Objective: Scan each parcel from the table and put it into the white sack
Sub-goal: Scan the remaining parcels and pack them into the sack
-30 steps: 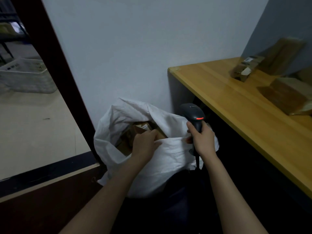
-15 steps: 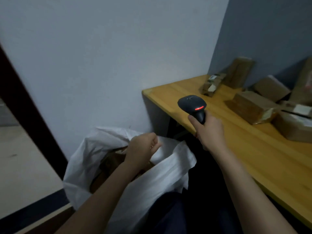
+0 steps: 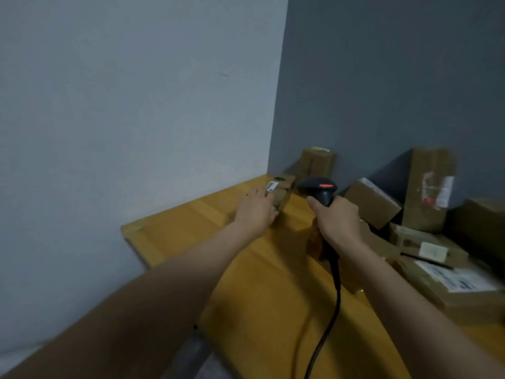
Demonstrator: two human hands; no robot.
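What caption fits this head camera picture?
Left hand reaches a small parcel on the table; right hand holds the scanner.

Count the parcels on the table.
8, maybe more hidden: small parcel at left hand; upright parcel in the corner; tilted parcel beyond scanner; tall parcel against wall; dark parcel far right; half-hidden parcel behind right hand; flat labelled parcel, large labelled parcel lower right.
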